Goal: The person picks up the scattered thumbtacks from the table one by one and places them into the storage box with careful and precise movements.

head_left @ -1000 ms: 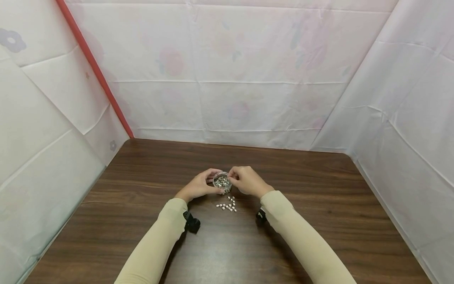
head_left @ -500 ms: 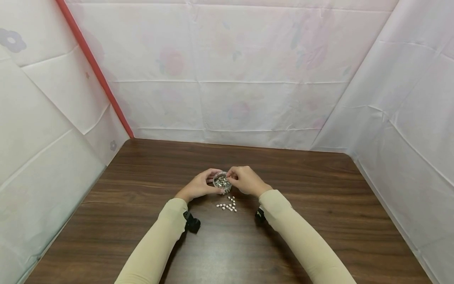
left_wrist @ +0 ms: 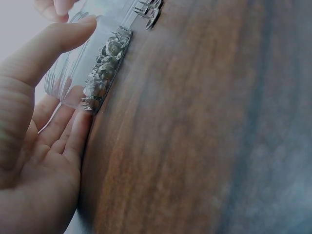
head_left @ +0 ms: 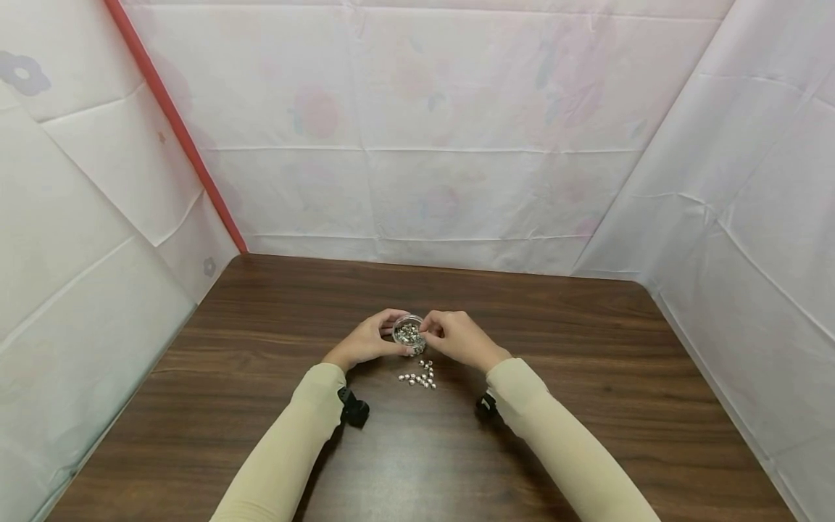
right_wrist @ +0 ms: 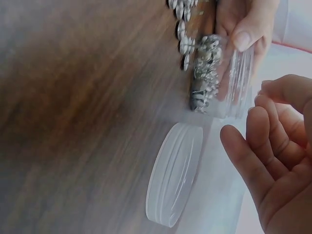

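Left hand [head_left: 365, 339] is gripping the jar [right_wrist: 223, 106], seemingly steadying it, while right hand [head_left: 459, 336], hold unclear, is hovering close.

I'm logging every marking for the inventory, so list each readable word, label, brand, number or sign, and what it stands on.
None readable: no text shows on the clear jar, the loose lid or the small silver pieces.
Any print on the black device at the right wrist is too small to read.
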`<state>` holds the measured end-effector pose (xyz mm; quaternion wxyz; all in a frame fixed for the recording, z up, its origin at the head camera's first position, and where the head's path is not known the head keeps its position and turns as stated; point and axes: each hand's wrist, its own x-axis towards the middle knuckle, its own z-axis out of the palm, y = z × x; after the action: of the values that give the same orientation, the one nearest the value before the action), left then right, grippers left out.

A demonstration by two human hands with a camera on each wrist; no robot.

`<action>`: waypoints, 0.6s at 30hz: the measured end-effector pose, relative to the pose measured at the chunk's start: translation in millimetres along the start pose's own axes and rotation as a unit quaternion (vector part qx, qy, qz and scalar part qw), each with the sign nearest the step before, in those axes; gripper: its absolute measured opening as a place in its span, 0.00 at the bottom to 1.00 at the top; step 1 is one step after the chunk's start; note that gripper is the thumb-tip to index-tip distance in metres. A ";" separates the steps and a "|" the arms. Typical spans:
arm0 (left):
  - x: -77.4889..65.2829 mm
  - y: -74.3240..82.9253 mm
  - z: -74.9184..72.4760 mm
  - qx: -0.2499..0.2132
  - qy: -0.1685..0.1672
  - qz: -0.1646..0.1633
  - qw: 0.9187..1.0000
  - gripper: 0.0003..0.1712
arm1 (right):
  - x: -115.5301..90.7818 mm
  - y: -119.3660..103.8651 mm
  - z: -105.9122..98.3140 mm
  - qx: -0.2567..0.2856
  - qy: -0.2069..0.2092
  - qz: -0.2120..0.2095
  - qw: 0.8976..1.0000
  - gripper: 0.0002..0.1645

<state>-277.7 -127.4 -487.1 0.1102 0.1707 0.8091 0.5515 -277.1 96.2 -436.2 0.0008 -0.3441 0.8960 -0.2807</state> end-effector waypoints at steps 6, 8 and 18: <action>-0.4 0.5 0.1 0.003 0.000 0.002 1.000 0.40 | -15.7 -2.3 0.0 0.017 0.000 -0.013 1.000 0.02; 0.1 0.3 0.2 0.005 0.002 0.000 1.000 0.40 | -20.2 -1.1 0.8 0.016 0.001 -0.017 1.000 0.03; -1.6 3.4 -0.6 0.009 -0.001 0.005 1.000 0.41 | -29.7 4.0 4.9 0.000 -0.003 -0.032 0.999 0.03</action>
<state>-276.0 -127.5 -483.6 0.1065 0.1761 0.8128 0.5450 -255.9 114.6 -448.1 -0.0056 -0.3735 0.8846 -0.2794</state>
